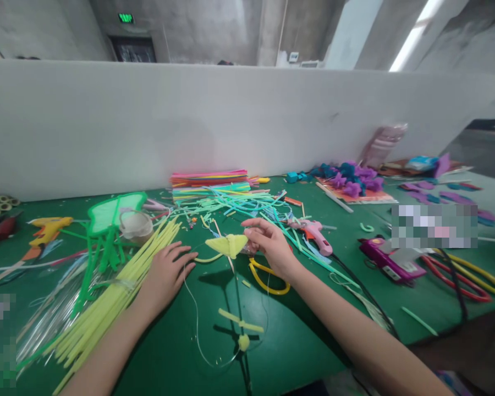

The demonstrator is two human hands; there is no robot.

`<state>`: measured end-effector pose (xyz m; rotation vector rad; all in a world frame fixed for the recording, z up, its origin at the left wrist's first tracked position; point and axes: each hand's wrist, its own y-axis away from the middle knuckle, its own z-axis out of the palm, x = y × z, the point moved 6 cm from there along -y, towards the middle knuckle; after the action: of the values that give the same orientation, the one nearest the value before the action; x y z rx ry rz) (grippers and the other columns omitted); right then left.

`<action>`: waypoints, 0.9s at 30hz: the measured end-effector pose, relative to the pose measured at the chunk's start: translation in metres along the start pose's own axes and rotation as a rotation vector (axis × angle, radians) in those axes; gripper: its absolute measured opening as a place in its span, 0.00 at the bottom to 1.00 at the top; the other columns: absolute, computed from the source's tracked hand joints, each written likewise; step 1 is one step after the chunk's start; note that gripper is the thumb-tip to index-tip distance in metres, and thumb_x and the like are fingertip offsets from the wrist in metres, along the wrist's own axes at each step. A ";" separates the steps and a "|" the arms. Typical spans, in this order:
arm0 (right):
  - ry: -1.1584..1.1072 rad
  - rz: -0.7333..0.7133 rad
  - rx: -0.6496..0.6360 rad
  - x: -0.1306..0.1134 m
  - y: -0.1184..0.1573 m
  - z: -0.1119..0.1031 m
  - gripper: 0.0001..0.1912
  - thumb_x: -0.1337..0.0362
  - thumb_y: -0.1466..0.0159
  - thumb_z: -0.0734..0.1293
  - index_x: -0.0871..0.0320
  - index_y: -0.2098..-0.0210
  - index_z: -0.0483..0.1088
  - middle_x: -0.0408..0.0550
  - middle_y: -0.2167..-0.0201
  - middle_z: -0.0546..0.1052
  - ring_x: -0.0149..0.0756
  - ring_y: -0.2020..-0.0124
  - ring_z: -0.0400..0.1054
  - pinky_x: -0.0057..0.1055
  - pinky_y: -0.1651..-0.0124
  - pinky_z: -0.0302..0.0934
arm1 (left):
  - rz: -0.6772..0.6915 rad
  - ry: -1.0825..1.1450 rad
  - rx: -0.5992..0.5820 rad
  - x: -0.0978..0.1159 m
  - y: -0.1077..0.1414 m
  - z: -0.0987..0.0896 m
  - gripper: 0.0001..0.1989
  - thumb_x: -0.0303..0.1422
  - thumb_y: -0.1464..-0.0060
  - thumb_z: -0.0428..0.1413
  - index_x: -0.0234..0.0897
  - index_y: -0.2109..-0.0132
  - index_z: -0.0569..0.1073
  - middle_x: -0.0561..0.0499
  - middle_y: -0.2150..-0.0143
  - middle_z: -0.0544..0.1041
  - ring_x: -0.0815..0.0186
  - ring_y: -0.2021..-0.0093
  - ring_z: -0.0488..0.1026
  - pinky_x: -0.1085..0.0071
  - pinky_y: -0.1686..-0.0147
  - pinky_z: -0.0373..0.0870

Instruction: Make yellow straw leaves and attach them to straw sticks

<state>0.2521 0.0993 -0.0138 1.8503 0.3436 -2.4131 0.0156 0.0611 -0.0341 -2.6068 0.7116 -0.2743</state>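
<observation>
My right hand (269, 246) is closed in a pinch on the right end of a pale yellow, wing-like pipe cleaner shape (220, 246), held above the table. A thin stick (231, 265) shows beneath the shape. My left hand (165, 275) lies with fingers stretched out beside a bundle of yellow-green pipe cleaners (119, 291). By its fingertips are a curved yellow stem (209, 259) and a clear thread (196, 319) that loops toward me. Nearer me is a small yellow piece with a crossbar (241, 322) and a fuzzy ball (243, 343). Yellow loop handles (268, 286) lie beneath my right wrist.
Loose green and blue pipe cleaners (235, 203) cover the back middle. A pink glue gun (320, 242) and a magenta device (390, 267) with cables sit right. At left are a yellow glue gun (49, 228) and a green fuzzy shape (115, 212). A white partition (107, 126) stands behind.
</observation>
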 end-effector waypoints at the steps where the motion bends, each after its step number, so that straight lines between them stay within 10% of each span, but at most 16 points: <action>1: -0.005 0.007 0.006 0.000 -0.001 -0.001 0.15 0.58 0.46 0.72 0.58 0.62 0.71 0.36 0.82 0.68 0.24 0.81 0.59 0.24 0.77 0.54 | 0.000 0.008 -0.010 0.000 0.000 0.001 0.12 0.36 0.39 0.50 0.40 0.55 0.76 0.46 0.53 0.78 0.53 0.46 0.67 0.53 0.46 0.64; 8: 0.033 0.094 -0.003 0.013 0.000 0.003 0.17 0.57 0.47 0.72 0.59 0.62 0.71 0.39 0.80 0.70 0.26 0.79 0.64 0.24 0.76 0.55 | -0.167 0.069 0.012 -0.015 -0.001 -0.014 0.12 0.35 0.38 0.46 0.37 0.60 0.73 0.44 0.60 0.77 0.55 0.56 0.71 0.56 0.54 0.67; 12: -0.001 0.097 -0.005 0.014 0.000 0.004 0.17 0.57 0.47 0.73 0.59 0.62 0.71 0.38 0.80 0.69 0.26 0.79 0.64 0.24 0.76 0.54 | -0.097 0.184 -0.040 0.005 -0.004 -0.004 0.13 0.38 0.40 0.51 0.41 0.51 0.72 0.46 0.49 0.75 0.54 0.46 0.67 0.55 0.46 0.63; 16: -0.104 0.147 0.019 0.018 -0.002 -0.002 0.18 0.59 0.48 0.73 0.59 0.61 0.71 0.39 0.78 0.70 0.24 0.79 0.62 0.22 0.77 0.54 | -0.056 0.227 -0.035 0.020 -0.008 -0.003 0.09 0.33 0.38 0.48 0.39 0.60 0.73 0.47 0.58 0.78 0.56 0.47 0.68 0.57 0.46 0.63; 27: 0.138 0.160 -0.054 0.022 -0.002 0.004 0.17 0.55 0.45 0.71 0.58 0.61 0.71 0.41 0.77 0.72 0.29 0.75 0.67 0.25 0.74 0.57 | -0.596 0.196 0.533 -0.021 0.019 -0.068 0.09 0.38 0.38 0.48 0.39 0.55 0.68 0.48 0.60 0.76 0.58 0.57 0.73 0.64 0.57 0.67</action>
<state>0.2424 0.1018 -0.0334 1.9451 0.2563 -2.1592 -0.0302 0.0333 0.0161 -2.2177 -0.1083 -0.7838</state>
